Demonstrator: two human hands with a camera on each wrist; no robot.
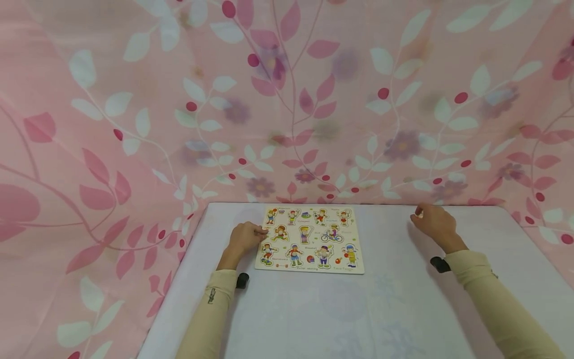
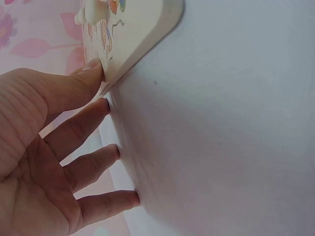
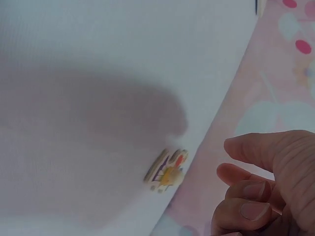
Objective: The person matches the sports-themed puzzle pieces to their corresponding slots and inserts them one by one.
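A wooden peg puzzle board (image 1: 309, 253) with sports figures lies near the back of the table. My left hand (image 1: 245, 237) holds its left edge; in the left wrist view the thumb (image 2: 91, 81) is on the edge, the index finger is just below, and the other fingertips touch the cloth. Over at the back right, my right hand (image 1: 435, 224) is raised above the table with nothing in it. Its thumb and index finger stand apart, and the other fingers are loosely curled. A small puzzle piece (image 3: 167, 172), slightly blurred, is by the table's back edge near that hand.
A white cloth (image 1: 314, 314) covers the table. Pink leaf-patterned fabric (image 1: 296, 99) hangs behind it and along the sides. White knobs (image 2: 93, 12) stand up from the board's figures. Each wrist carries a dark camera (image 1: 242, 280).
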